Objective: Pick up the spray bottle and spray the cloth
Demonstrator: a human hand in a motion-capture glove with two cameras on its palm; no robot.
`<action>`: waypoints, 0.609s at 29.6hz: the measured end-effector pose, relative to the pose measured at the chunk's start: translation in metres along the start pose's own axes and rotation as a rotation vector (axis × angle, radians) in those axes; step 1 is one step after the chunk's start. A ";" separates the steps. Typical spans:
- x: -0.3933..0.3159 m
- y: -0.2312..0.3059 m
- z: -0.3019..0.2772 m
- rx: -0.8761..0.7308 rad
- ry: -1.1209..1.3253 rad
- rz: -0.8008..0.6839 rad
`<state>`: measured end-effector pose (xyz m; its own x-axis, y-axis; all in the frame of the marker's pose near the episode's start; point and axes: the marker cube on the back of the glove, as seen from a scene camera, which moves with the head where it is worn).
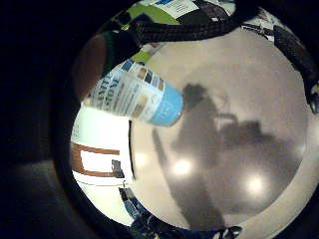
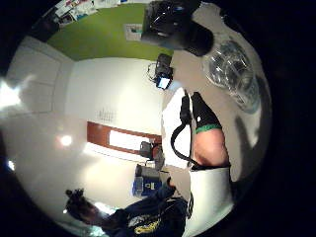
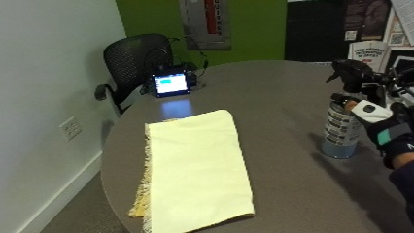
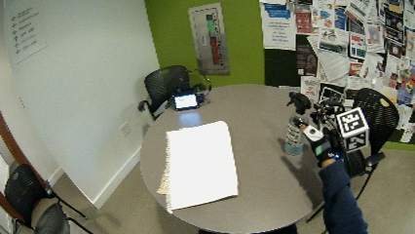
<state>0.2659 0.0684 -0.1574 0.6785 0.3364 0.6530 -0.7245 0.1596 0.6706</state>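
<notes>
From outside we see the right hand with fingers curled round the bottle, which stands on the table well apart from the cloth. In the little-finger view the bottle lies close by the palm over the table.

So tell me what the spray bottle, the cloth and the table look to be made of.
Spray bottle: looks like plastic, with a black trigger head and a printed label over a pale blue base. Cloth: soft woven fabric, pale yellow and matte, with a frayed fringe on one edge. Table: grey-brown top, probably laminate; its smooth surface reflects the small screen's glow. The gloved right hand grips the bottle.
</notes>
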 end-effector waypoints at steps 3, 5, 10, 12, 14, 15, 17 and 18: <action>0.003 -0.009 -0.003 0.025 -0.014 0.105; 0.005 -0.016 0.004 0.045 -0.052 0.113; 0.015 -0.028 0.022 0.101 -0.136 0.116; 0.018 -0.031 0.030 0.111 -0.159 0.123; 0.020 -0.035 0.037 0.118 -0.178 0.134; 0.021 -0.036 0.040 0.120 -0.185 0.138; 0.022 -0.040 0.046 0.122 -0.196 0.141; 0.023 -0.042 0.049 0.125 -0.202 0.140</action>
<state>0.3174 0.0243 -0.1536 0.5926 0.1535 0.7907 -0.8007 0.0051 0.5990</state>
